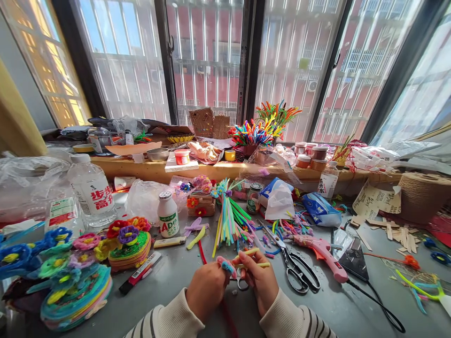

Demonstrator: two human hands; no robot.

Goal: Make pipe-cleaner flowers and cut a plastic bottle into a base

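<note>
My left hand (207,284) is closed on a small fuzzy flower (226,266) in pink and blue that looks made of pipe cleaner. Beside it, my right hand (262,277) pinches a pale yellow pipe cleaner (248,253), its end pointing toward the flower. The two hands nearly meet at the table's front. Between them, a metal ring (242,283) shows partly; what it belongs to is hidden. A red pipe cleaner (202,252) lies just behind my left hand. To the right rest large scissors (296,267), their blades pointing away.
A pink glue gun (326,258) with a black cord lies right of the scissors. Behind my hands spreads a bundle of pastel pipe cleaners (230,220). At left stand flower-topped round pieces (75,295), a white bottle (168,216) and a water bottle (91,192). Wood sticks (405,239) lie right.
</note>
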